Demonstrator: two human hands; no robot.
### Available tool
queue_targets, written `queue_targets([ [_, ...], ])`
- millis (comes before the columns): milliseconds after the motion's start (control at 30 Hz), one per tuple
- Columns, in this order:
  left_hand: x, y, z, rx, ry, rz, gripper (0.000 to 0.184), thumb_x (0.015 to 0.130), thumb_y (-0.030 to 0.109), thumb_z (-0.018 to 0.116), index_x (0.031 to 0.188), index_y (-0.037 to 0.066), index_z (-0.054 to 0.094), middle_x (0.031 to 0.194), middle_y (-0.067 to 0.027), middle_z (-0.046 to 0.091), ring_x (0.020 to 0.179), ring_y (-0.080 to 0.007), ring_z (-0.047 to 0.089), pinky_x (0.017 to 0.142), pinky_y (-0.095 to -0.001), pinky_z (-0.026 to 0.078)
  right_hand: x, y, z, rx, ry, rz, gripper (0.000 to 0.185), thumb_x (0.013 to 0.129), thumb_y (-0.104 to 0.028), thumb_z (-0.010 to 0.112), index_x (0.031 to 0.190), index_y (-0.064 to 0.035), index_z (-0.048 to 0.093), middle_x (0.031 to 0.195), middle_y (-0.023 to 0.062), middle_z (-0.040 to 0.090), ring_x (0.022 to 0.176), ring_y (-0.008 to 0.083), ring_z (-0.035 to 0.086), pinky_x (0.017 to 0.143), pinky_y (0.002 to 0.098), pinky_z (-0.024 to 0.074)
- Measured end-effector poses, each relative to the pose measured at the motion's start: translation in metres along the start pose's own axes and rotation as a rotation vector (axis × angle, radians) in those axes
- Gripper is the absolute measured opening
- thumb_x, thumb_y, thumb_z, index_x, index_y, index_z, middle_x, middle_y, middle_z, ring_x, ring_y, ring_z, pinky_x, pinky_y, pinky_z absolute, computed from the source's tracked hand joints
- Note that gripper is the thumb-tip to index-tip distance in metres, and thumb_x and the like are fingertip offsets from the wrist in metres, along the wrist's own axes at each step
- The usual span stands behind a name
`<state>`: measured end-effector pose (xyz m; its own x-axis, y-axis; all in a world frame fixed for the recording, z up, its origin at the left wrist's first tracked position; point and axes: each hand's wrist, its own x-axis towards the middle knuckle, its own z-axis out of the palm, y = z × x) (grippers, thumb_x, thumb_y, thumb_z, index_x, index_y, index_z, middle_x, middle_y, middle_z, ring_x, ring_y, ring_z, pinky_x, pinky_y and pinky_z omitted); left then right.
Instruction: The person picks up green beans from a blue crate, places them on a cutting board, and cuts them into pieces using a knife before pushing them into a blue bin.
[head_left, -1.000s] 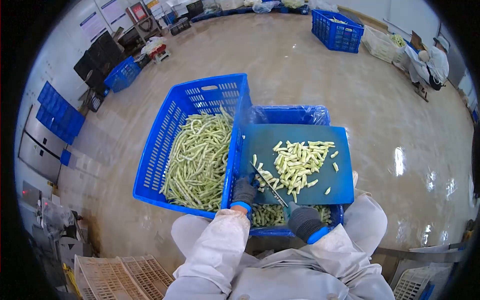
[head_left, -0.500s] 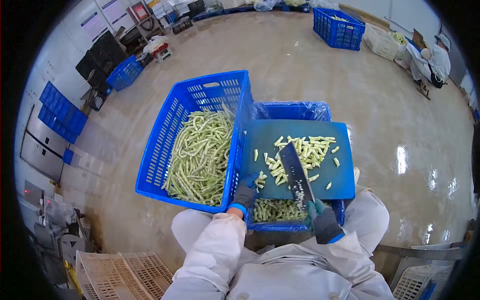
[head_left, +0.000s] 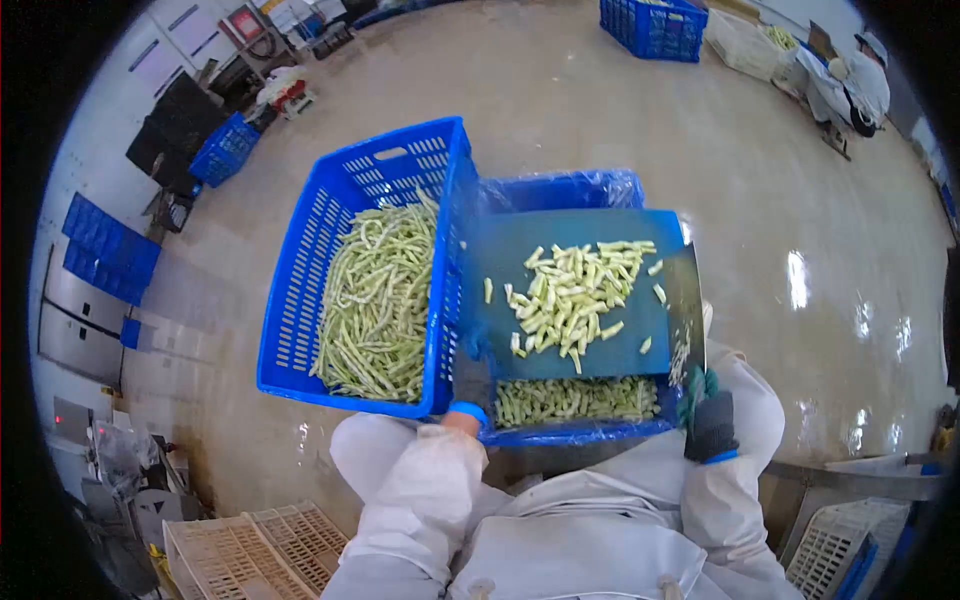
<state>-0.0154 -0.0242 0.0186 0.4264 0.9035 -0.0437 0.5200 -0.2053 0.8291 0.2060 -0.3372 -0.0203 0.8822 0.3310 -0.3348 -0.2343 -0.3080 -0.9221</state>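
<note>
My gloved right hand (head_left: 708, 415) is closed on the handle of a wide-bladed knife (head_left: 686, 310), whose blade stands at the right edge of the blue-green cutting board (head_left: 490, 240). White bits cling to the blade. Cut bean pieces (head_left: 575, 295) lie on the board. At its lower left corner is my gloved left hand (head_left: 472, 375); its fingers are blurred. The board rests on a blue, plastic-lined bin (head_left: 560, 190) holding more cut pieces (head_left: 570, 400). Long green beans (head_left: 380, 300) fill much of the blue crate (head_left: 300, 230) on the left.
A person (head_left: 862, 85) sits at the upper right beside a white crate (head_left: 745, 45) and a blue crate (head_left: 655, 28). Beige plastic crates (head_left: 250, 550) stand at the lower left. The wet floor (head_left: 540, 100) shows light reflections.
The knife has swung from over the cut pieces to the board's right edge, with my right hand moving right. The whole view has shifted. My left hand stays near the board's lower left corner.
</note>
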Motion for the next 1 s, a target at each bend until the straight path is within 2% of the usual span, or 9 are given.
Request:
queue_targets([
  [100, 0.044, -0.029, 0.019, -0.093, 0.096, 0.288, 0.041, 0.091, 0.023, 0.051, 0.124, -0.001, 0.049, 0.123, -0.0233, 0.051, 0.115, -0.0363, 0.048, 0.099, -0.0396, 0.036, 0.023, -0.031, -0.006, -0.512, 0.021, -0.164, 0.024, 0.093, -0.030, 0.049, 0.099, -0.0087, 0.058, 0.056, 0.0026, 0.055, 0.045, 0.0155, 0.053, 0.039, 0.0284, 0.0385],
  [333, 0.088, -0.026, 0.061, 0.213, 0.083, 0.165, 0.051, 0.090, 0.030, 0.051, 0.132, 0.002, 0.040, 0.135, -0.0237, 0.039, 0.127, -0.0404, 0.032, 0.106, -0.0444, 0.027, 0.046, -0.076, 0.006, -1.006, 0.081, -0.453, 0.036, 0.090, -0.043, 0.046, 0.102, -0.0112, 0.058, 0.078, 0.0209, 0.063, 0.075, 0.0379, 0.063, 0.063, 0.0474, 0.0478],
  [567, 0.035, 0.026, 0.045, 0.206, 0.087, 0.552, 0.038, 0.092, 0.024, 0.049, 0.124, 0.002, 0.050, 0.125, -0.0209, 0.051, 0.119, -0.0363, 0.044, 0.102, -0.0452, 0.031, 0.068, -0.086, 0.029, -0.996, 0.014, -0.125, 0.035, 0.090, -0.039, 0.048, 0.107, -0.0096, 0.058, 0.086, 0.0229, 0.063, 0.080, 0.0380, 0.062, 0.067, 0.0462, 0.0475],
  [633, -0.004, 0.021, 0.039, 0.136, -0.394, 0.512, 0.032, 0.089, 0.021, 0.053, 0.117, 0.006, 0.057, 0.115, -0.0180, 0.058, 0.109, -0.0331, 0.054, 0.097, -0.0453, 0.038, 0.065, -0.075, 0.023, -0.748, 0.035, -0.286, 0.029, 0.091, -0.028, 0.054, 0.102, -0.0018, 0.060, 0.064, 0.0083, 0.059, 0.057, 0.0162, 0.056, 0.054, 0.0300, 0.0443],
  [733, -0.053, -0.003, 0.063, 0.578, -0.855, 0.492, 0.031, 0.083, 0.025, 0.054, 0.108, 0.010, 0.063, 0.106, -0.0154, 0.062, 0.100, -0.0302, 0.059, 0.090, -0.0446, 0.044, 0.031, -0.100, 0.023, -0.413, 0.022, -0.085, 0.029, 0.091, -0.028, 0.050, 0.106, -0.0047, 0.058, 0.071, 0.0167, 0.061, 0.065, 0.0331, 0.060, 0.061, 0.0412, 0.0468],
  [833, -0.048, -0.025, 0.115, 0.818, -1.095, 0.167, 0.037, 0.080, 0.029, 0.051, 0.111, 0.010, 0.061, 0.106, -0.0174, 0.061, 0.103, -0.0317, 0.057, 0.091, -0.0462, 0.042, 0.013, -0.087, 0.007, -0.346, -0.022, -0.213, 0.022, 0.093, -0.019, 0.051, 0.106, -0.0038, 0.058, 0.067, 0.0071, 0.057, 0.056, 0.0158, 0.053, 0.051, 0.0291, 0.0425],
  [867, -0.051, -0.049, 0.140, 0.820, -1.089, 0.174, 0.037, 0.080, 0.029, 0.051, 0.111, 0.010, 0.061, 0.106, -0.0174, 0.061, 0.103, -0.0317, 0.057, 0.091, -0.0462, 0.042, 0.009, -0.081, 0.005, -0.421, 0.000, -0.431, 0.020, 0.093, -0.019, 0.051, 0.105, -0.0043, 0.058, 0.068, 0.0045, 0.056, 0.055, 0.0105, 0.051, 0.048, 0.0255, 0.0405],
  [933, -0.059, -0.093, 0.178, 0.799, -0.281, 0.662, 0.037, 0.080, 0.027, 0.051, 0.110, 0.007, 0.060, 0.108, -0.0211, 0.060, 0.106, -0.0347, 0.054, 0.095, -0.0480, 0.037, -0.022, -0.113, 0.012, -0.331, -0.016, -0.383, 0.017, 0.094, -0.018, 0.052, 0.102, -0.0049, 0.059, 0.071, 0.0015, 0.056, 0.056, 0.0073, 0.050, 0.046, 0.0232, 0.0385],
  [1000, -0.062, -0.068, 0.171, 0.796, -0.371, 0.599, 0.039, 0.079, 0.028, 0.053, 0.108, 0.004, 0.061, 0.110, -0.0244, 0.058, 0.108, -0.0378, 0.051, 0.098, -0.0490, 0.033, -0.035, -0.117, 0.009, -0.004, -0.026, 0.014, 0.017, 0.094, -0.018, 0.052, 0.100, -0.0041, 0.059, 0.068, 0.0009, 0.055, 0.053, 0.0080, 0.049, 0.045, 0.0237, 0.0381],
])
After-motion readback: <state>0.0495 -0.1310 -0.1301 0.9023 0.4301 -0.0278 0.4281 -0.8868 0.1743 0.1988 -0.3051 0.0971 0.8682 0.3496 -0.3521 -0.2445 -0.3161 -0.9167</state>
